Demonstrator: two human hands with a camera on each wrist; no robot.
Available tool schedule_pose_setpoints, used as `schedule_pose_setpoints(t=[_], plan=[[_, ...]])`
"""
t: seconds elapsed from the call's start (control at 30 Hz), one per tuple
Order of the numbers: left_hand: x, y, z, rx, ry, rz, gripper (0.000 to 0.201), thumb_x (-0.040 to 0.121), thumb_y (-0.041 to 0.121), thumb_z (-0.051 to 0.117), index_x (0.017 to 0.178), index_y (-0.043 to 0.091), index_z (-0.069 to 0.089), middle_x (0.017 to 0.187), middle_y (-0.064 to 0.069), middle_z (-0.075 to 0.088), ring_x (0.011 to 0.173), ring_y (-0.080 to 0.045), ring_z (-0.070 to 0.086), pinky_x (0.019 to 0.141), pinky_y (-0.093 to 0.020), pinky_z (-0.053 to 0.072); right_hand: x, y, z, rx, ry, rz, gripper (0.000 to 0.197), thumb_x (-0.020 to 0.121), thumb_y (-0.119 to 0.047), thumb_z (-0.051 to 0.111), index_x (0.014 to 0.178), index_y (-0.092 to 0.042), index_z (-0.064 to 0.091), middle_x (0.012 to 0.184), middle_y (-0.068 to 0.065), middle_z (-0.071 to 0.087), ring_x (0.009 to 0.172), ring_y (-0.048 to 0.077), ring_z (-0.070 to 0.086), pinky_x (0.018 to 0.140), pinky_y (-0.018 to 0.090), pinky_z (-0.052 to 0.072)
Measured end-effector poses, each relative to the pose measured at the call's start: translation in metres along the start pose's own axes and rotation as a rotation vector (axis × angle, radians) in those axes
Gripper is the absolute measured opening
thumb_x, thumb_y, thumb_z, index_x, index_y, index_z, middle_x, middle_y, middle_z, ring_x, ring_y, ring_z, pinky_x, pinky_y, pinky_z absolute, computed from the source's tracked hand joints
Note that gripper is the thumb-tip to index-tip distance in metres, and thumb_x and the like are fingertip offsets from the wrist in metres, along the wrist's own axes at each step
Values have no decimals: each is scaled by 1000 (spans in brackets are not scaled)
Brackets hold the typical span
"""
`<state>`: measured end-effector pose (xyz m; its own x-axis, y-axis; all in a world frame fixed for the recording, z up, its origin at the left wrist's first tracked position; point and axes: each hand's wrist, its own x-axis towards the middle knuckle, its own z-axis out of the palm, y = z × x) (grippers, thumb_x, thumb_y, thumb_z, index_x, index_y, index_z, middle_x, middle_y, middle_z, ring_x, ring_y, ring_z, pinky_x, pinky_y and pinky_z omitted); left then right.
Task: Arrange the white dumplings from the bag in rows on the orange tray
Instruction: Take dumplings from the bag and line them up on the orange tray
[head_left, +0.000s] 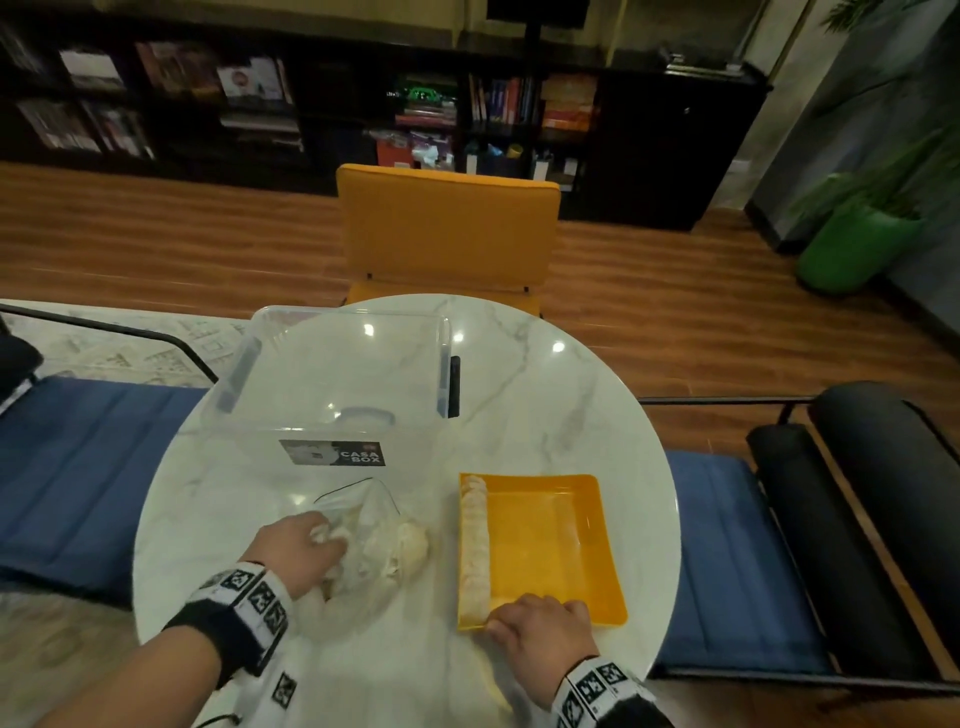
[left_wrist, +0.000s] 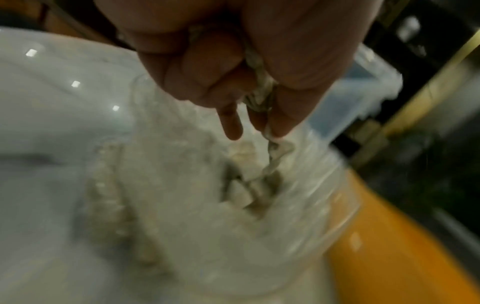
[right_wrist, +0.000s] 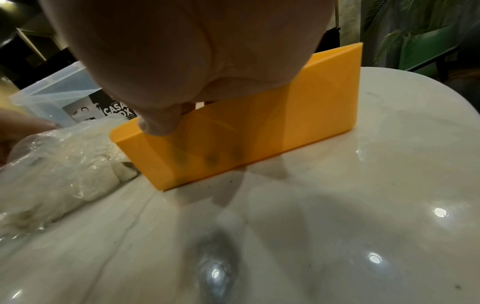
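Left of the orange tray (head_left: 582, 551), the left hand (head_left: 296, 545) pinches the clear bag (head_left: 371, 540) gathered, likely steadying its white dumplings (head_left: 410, 540). One row (head_left: 475, 540) lines the tray's left wall. The right hand (head_left: 540, 631) grips the near rim, apparently anchoring the tray.

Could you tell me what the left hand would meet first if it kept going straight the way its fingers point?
Probably the dumplings inside the clear bag that the left hand already grips; beyond lies the orange tray, though depth is unclear.
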<state>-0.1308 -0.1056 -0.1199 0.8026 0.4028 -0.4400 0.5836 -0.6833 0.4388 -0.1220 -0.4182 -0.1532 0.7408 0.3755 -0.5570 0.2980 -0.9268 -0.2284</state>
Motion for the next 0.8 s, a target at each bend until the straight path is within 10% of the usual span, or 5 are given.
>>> schedule_pose_setpoints(t=[0.1, 0.23, 0.4, 0.6, 0.8], plan=[[-2, 9, -15, -512, 18, -64, 21, 77, 23, 73, 67, 13, 58, 56, 1, 57, 47, -18, 49, 48, -24, 36, -1, -1, -2, 11, 4, -5, 42, 100, -56, 27, 120, -38, 59, 121, -7, 58, 118, 20, 49, 93, 44, 24], [-7, 27, -17, -965, -84, -152, 14, 81, 6, 69, 83, 11, 56, 65, -8, 46, 42, -13, 28, 41, -16, 21, 0, -1, -3, 48, 10, 0, 44, 97, -61, 28, 121, -40, 58, 122, -10, 58, 119, 17, 48, 95, 44, 25], [-16, 60, -8, -1129, -268, -99, 35, 86, 4, 61, 112, 28, 64, 64, -1, 50, 40, -10, 26, 38, -12, 21, -8, -5, -10, 142, 102, -14, 41, 96, -60, 35, 124, -41, 57, 127, -18, 55, 124, 12, 45, 98, 40, 22], [-29, 101, 20, -1213, -482, -231, 25, 91, 7, 54, 112, 12, 65, 59, 0, 52, 34, -5, 26, 34, -7, 17, -19, -14, -53, 435, 416, -302, 58, 87, -58, 55, 141, -41, 40, 138, -22, 42, 129, -1, 37, 108, 27, 29], [-36, 126, 33, -1212, -651, -251, 28, 90, 15, 56, 117, 13, 64, 65, 0, 57, 33, -2, 25, 31, -8, 14, -5, -16, -88, 502, 617, -460, 25, 92, -47, 57, 115, -39, 62, 106, -21, 57, 99, -6, 50, 88, 11, 39]])
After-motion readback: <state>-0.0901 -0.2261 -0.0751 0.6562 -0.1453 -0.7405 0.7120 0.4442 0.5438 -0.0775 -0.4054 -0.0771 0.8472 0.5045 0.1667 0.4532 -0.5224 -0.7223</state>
